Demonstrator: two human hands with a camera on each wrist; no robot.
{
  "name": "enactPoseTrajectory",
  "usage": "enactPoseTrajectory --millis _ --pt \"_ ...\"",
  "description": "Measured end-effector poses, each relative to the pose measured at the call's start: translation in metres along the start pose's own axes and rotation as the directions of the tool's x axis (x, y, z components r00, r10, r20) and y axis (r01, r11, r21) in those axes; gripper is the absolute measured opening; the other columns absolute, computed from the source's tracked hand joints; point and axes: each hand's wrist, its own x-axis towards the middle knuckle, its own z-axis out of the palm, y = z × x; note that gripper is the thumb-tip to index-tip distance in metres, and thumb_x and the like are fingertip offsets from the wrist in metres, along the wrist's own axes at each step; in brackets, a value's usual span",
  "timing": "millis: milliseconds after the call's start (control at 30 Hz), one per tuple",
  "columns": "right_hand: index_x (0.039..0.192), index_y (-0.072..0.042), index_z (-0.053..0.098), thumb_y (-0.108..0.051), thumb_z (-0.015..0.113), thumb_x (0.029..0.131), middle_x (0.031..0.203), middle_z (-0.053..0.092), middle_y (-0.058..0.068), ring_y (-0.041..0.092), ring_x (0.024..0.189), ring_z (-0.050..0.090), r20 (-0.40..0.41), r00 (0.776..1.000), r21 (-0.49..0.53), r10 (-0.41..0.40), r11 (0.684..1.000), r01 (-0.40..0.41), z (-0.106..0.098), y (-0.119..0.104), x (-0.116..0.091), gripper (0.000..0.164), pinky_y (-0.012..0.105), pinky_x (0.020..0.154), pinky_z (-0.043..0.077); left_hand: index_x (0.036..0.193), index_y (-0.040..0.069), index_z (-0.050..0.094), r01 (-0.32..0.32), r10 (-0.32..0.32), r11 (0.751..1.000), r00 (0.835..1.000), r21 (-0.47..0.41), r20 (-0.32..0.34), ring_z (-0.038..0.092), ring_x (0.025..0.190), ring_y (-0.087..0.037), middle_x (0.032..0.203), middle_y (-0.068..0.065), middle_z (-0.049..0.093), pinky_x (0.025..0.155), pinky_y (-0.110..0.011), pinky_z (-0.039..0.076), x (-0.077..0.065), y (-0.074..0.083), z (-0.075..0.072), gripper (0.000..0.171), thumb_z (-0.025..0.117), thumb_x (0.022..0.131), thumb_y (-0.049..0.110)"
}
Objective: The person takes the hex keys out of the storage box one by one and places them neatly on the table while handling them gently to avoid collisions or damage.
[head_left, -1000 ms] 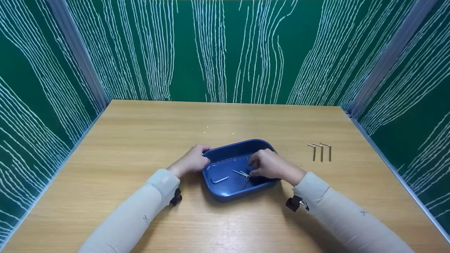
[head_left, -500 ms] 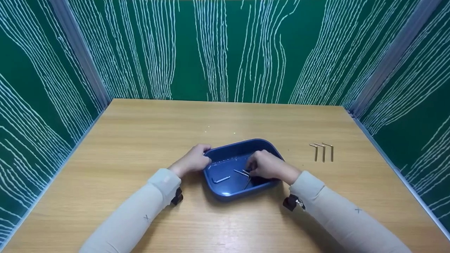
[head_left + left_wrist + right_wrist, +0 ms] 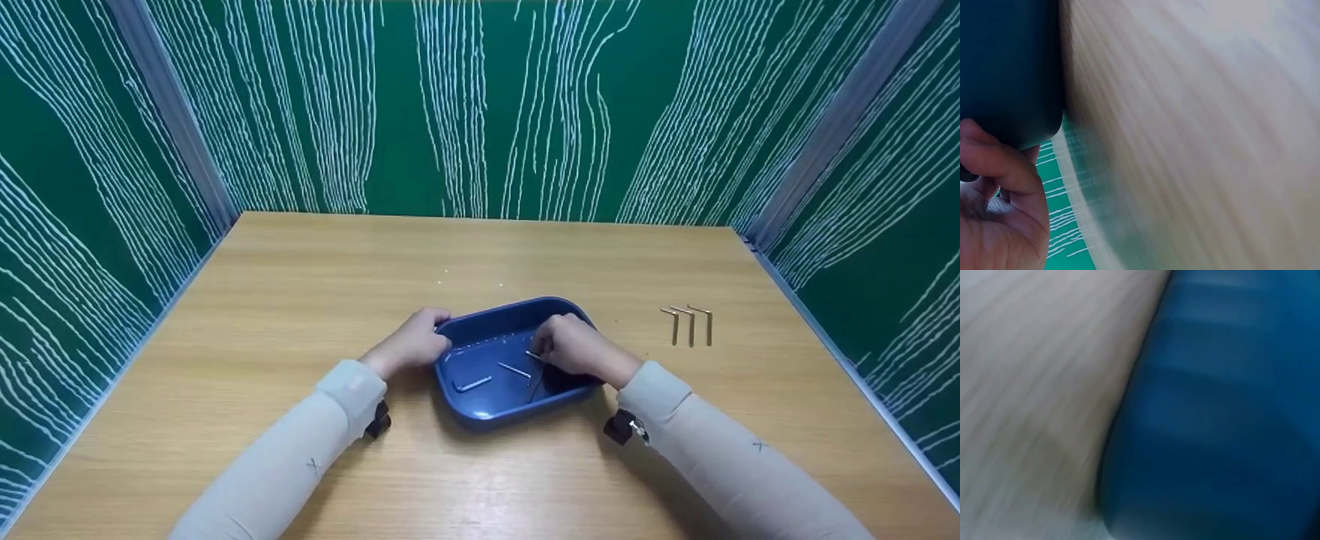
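Note:
A blue plastic bin (image 3: 480, 324) stands at a slant on the table. At its left end my left hand (image 3: 415, 341) grips the rim; the left wrist view shows that hand's curled fingers (image 3: 999, 166) against the bin's outside. My right hand (image 3: 574, 346) reaches into the bin's right half and pinches a hex key (image 3: 534, 355), mostly hidden by the fingers. On the bin floor lie another hex key (image 3: 474, 385) at the left and a hex key (image 3: 516, 370) near the middle. Only the blurred bin wall (image 3: 1213, 410) and table appear in the right wrist view.
Three hex keys (image 3: 691, 328) lie side by side on the wooden table (image 3: 315, 285), right of the bin. Tiny pale specks (image 3: 501, 285) dot the table behind the bin. Green walls (image 3: 397, 112) with white lines enclose the back and sides.
Inside the bin my right hand first moved slightly left to the hex keys, then back up and right, with one key's end now showing at its fingers. My left hand stays put.

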Motion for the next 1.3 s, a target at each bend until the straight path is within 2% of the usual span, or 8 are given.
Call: enactPoseTrajectory --millis 167,400,600,767,933,1067,1167,1300 --pt "0.089 -0.002 0.082 0.003 0.08 0.086 0.08 0.078 0.007 0.012 0.068 0.064 -0.036 0.999 -0.069 -0.022 0.997 0.02 0.004 0.0 0.001 0.006 0.034 0.066 0.057 0.101 -0.002 0.068 -0.017 0.017 1.0 1.0 0.001 -0.004 0.057 0.083 -0.018 0.091 -0.003 0.062 0.074 -0.027 0.046 0.0 0.0 0.0 0.023 0.055 0.082 -0.004" --pt "0.097 -0.002 0.082 -0.01 0.082 0.093 0.085 0.077 0.007 0.014 0.07 0.062 0.072 0.986 -0.062 0.151 0.987 -0.146 0.002 -0.009 0.0 0.009 0.035 0.067 0.054 0.102 0.0 0.068 -0.007 0.007 1.0 1.0 0.024 0.001 0.058 0.085 -0.019 0.094 -0.004 0.062 0.075 -0.028 0.048 0.0 0.0 0.001 0.021 0.056 0.085 -0.003" --pt "0.1 -0.001 0.08 -0.007 0.082 0.093 0.086 0.075 0.007 0.016 0.07 0.062 0.097 0.974 -0.059 0.207 0.978 -0.202 0.002 -0.014 -0.001 0.009 0.032 0.066 0.051 0.104 0.0 0.069 0.004 -0.004 1.0 1.0 0.026 -0.004 0.059 0.085 -0.02 0.097 -0.007 0.065 0.072 -0.027 0.049 0.0 0.0 0.002 0.023 0.057 0.085 -0.003" --pt "0.098 0.0 0.078 -0.003 0.079 0.092 0.09 0.076 0.01 0.018 0.075 0.063 0.102 0.975 -0.064 0.196 0.98 -0.19 0.002 -0.013 0.0 0.008 0.038 0.072 0.057 0.103 0.0 0.067 0.019 -0.019 1.0 1.0 0.011 0.003 0.06 0.083 -0.02 0.097 -0.007 0.064 0.069 -0.028 0.049 0.0 0.0 0.002 0.021 0.057 0.086 -0.004" --pt "0.089 -0.002 0.075 -0.002 0.078 0.089 0.084 0.074 0.008 0.019 0.074 0.063 0.093 0.979 -0.068 0.182 0.982 -0.176 0.0 -0.01 0.002 0.003 0.038 0.071 0.056 0.102 0.001 0.067 0.018 -0.017 1.0 1.0 0.016 -0.004 0.059 0.087 -0.02 0.098 -0.007 0.065 0.075 -0.028 0.049 0.0 0.001 0.001 0.02 0.057 0.086 -0.003" --pt "0.065 -0.012 0.061 0.004 0.068 0.085 0.066 0.056 -0.001 0.017 0.063 0.05 0.056 0.991 -0.077 0.123 0.99 -0.119 0.0 -0.009 0.001 0.026 0.031 0.058 0.044 0.103 0.001 0.068 0.008 -0.008 1.0 1.0 0.007 -0.002 0.06 0.088 -0.02 0.099 -0.008 0.067 0.075 -0.028 0.049 0.0 0.001 0.001 0.021 0.055 0.087 -0.004" --pt "0.059 -0.016 0.051 0.005 0.062 0.081 0.062 0.044 -0.004 0.018 0.06 0.043 0.042 0.994 -0.086 0.097 0.992 -0.094 0.001 -0.009 0.0 0.033 0.029 0.055 0.036 0.103 0.002 0.068 0.005 -0.005 1.0 1.0 -0.002 0.001 0.061 0.088 -0.02 0.1 -0.009 0.068 0.073 -0.027 0.049 0.0 0.0 0.001 0.022 0.055 0.087 -0.004" --pt "0.067 -0.012 0.061 0.004 0.066 0.084 0.068 0.056 -0.001 0.017 0.063 0.051 0.049 0.992 -0.081 0.113 0.991 -0.109 0.0 -0.009 0.001 0.023 0.031 0.059 0.043 0.102 0.002 0.068 0.008 -0.008 1.0 1.0 -0.009 -0.005 0.061 0.087 -0.02 0.099 -0.009 0.068 0.072 -0.027 0.049 0.001 -0.001 0.001 0.021 0.054 0.086 -0.005"
